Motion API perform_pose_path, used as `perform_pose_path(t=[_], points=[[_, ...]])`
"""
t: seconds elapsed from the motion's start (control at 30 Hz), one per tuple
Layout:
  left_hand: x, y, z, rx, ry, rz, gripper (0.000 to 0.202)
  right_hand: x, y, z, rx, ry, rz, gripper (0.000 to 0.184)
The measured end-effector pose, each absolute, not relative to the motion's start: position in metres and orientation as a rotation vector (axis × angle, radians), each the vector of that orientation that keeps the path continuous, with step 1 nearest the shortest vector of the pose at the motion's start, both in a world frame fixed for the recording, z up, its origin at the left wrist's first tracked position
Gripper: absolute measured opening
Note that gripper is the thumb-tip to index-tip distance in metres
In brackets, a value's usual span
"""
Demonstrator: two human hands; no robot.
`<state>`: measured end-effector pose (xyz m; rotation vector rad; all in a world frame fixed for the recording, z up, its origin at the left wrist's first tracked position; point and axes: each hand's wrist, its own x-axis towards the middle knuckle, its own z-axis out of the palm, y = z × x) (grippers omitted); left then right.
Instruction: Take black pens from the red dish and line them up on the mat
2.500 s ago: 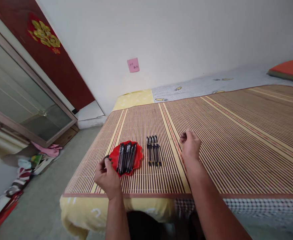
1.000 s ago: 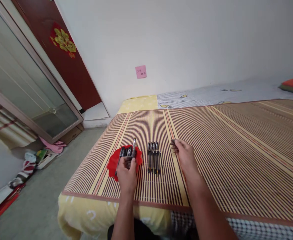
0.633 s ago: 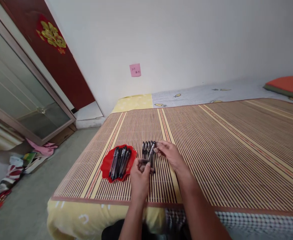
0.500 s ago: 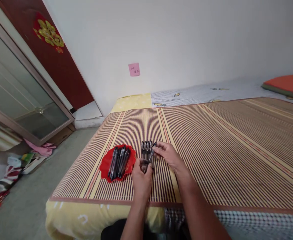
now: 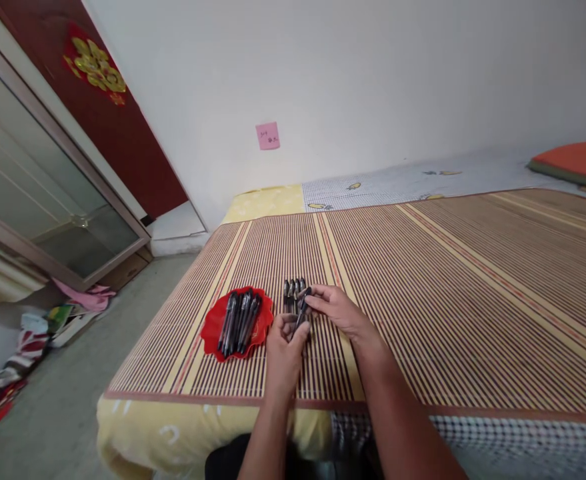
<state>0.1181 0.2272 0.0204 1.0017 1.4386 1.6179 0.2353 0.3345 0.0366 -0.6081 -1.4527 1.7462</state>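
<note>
Between my two hands is one dark pen (image 5: 302, 309), tilted over the mat. My right hand (image 5: 335, 308) pinches its upper end, while my left hand (image 5: 287, 340) grips the lower end between thumb and fingers. Just beyond my fingers, several black pens (image 5: 293, 289) lie side by side in a row on the mat; my left hand hides their lower ends. To the left of my left hand sits a red scalloped dish (image 5: 213, 327) holding several more black pens (image 5: 237, 323).
A striped bamboo mat (image 5: 397, 320) covers the bed, with yellow bedding (image 5: 173, 433) at its front edge. A folded orange item (image 5: 577, 160) lies at the far right. A pink note (image 5: 267, 136) is on the wall. Clothes and other items (image 5: 33, 340) lie on the floor at left.
My left fingers have shifted slightly on the pen's lower end, and the pen's tilt has changed a little. The row and the dish stay in place; the view has moved slightly.
</note>
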Motion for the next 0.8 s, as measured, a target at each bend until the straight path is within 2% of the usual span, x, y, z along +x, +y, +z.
perform_pose_path(t=[0.3,0.4,0.6,0.7,0.8], points=[[0.119,0.228,0.015,0.818,1.283,1.508,0.045,0.237,0.336,0.033,-0.606,-1.437,1.796,0.024],[0.119,0.228,0.016,0.907,1.353,1.514,0.04,0.237,0.336,0.034,-0.619,-1.448,1.796,0.025],[0.117,0.226,0.009,1.302,1.836,1.545,0.014,0.233,0.334,0.034,-0.655,-1.521,1.729,0.025],[0.117,0.225,0.008,1.419,1.957,1.482,0.011,0.234,0.335,0.032,-0.7,-1.559,1.695,0.024],[0.119,0.225,0.01,1.39,1.85,1.481,0.015,0.236,0.338,0.031,-0.725,-1.548,1.654,0.026]])
